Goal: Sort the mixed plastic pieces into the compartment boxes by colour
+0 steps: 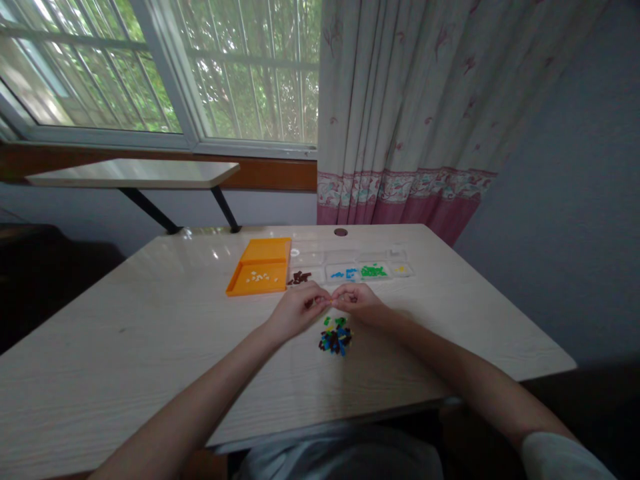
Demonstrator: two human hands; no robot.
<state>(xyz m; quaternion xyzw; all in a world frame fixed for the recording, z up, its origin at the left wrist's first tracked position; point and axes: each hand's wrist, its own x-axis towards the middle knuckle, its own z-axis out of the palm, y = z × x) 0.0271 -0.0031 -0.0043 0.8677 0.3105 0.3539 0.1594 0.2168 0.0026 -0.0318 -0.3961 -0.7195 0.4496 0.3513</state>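
My left hand (pixel 294 311) and my right hand (pixel 364 305) meet over the middle of the table, fingertips pinched together. Between them is a tiny orange-looking speck, too small to name. Just below the hands lies a loose pile of small plastic pieces (pixel 336 340) in dark brown, blue, green and yellow. Beyond my hands stands a clear compartment tray (pixel 342 256). It holds brown pieces (pixel 301 277), blue pieces (pixel 345 274), green pieces (pixel 373 271) and a few yellow pieces (pixel 400 269) in separate compartments.
An opened orange case (pixel 266 249) lies left of the clear tray, with small white pieces (pixel 259 276) in its near half. A raised shelf (pixel 140 172) on black legs stands at the table's (pixel 165 347) back left. A curtain (pixel 395 120) hangs behind.
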